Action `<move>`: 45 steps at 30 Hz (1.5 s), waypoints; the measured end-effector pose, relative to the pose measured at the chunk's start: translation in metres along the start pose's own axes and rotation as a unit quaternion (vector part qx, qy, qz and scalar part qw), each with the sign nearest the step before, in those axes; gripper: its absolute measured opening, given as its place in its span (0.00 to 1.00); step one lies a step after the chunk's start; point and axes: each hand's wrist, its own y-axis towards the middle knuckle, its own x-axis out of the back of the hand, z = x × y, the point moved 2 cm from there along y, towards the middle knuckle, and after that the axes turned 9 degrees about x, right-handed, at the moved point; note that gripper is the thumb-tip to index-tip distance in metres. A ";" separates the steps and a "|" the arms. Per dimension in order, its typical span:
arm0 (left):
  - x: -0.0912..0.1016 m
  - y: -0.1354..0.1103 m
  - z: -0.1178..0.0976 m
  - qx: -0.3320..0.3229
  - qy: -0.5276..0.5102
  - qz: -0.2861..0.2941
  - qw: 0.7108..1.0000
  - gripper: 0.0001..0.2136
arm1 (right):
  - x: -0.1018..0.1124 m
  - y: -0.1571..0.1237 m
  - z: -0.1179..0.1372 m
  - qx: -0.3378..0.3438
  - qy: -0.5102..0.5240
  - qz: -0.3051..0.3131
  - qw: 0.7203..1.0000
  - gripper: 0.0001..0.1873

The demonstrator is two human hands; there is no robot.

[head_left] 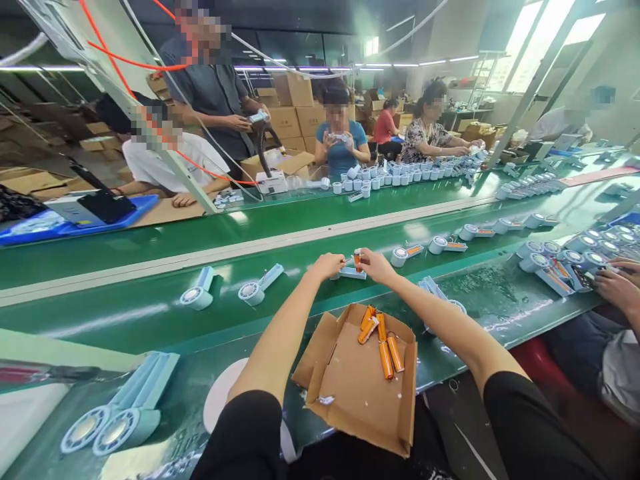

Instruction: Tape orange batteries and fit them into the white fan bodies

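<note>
So here we've got both arms stretched out toward 12 o'clock, meeting over the green belt (150, 313). Our right hand (376, 265) is pinched narrow around an orange cell (357, 258), holding it upright-ish just above a pale blue fan shell (351, 272) that lies flat on the belt. Our left hand (327, 265) is curled in tight too, fingertips right at the 9 o'clock end of that shell, but we honestly can't tell if it's gripping it or just resting on it.

Back toward 6 o'clock from the hands, between our forearms, sits a cardboard tray (360, 393) hanging over the bench edge. A handful of loose orange cells (385, 347) are bunched in its far corner, a couple of them lying side by side.

Out at 9 o'clock from the hands, two finished-looking fans (200, 291) (257, 288) lie on the belt, well apart from us. Down at 7 o'clock there's a stack of blue shells (125, 413) near the bench edge. Toward 2 o'clock more fans with orange bits (405, 253) trail off along the belt.

At 3 o'clock a co-worker's hand (617, 287) is busy by a crowd of fan parts (575, 260). Across the belt at 12 o'clock, other people sit by a row of fan heads (400, 175), cardboard boxes (295, 107) stacked behind them.
</note>
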 end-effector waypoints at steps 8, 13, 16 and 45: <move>0.000 0.032 -0.002 0.077 0.042 0.173 0.981 0.15 | 0.004 0.002 -0.004 0.029 -0.202 0.139 0.969 0.13; 0.000 0.027 -0.015 0.096 0.024 0.181 0.979 0.17 | 0.003 0.009 -0.001 0.025 -0.288 0.190 0.938 0.20; 0.003 0.022 -0.021 0.099 0.003 0.171 0.980 0.18 | 0.000 0.010 0.001 0.022 -0.314 0.215 0.924 0.22; 0.029 -0.414 0.113 0.172 0.091 -0.078 0.978 0.22 | 0.022 0.012 -0.004 0.028 -0.265 0.233 0.935 0.08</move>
